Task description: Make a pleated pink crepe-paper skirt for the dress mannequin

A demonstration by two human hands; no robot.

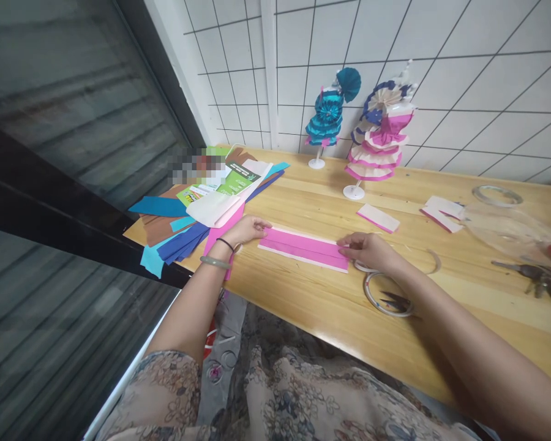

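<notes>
A bright pink paper strip (298, 246) with white edges and a lengthwise crease lies on the wooden table in front of me. My left hand (248, 230) pinches its upper left corner between thumb and fingers. At the opposite end, my right hand (363, 250) has its fingertips closed on the strip's right edge. Just below my right hand is a roll of tape (368, 295), with the dark tips of what look like scissors showing inside and beside it. Partly under my left wrist lies another pink paper sheet (219, 236).
Coloured paper strips (174, 242) and a green printed packet (239, 179) are piled at the left. Paper dresses on white stands, one teal (327, 119) and one pink and white (379, 150), stand by the tiled wall. Folded paper pieces (379, 217), a clear tape roll (496, 195) and keys (539, 283) lie rightward.
</notes>
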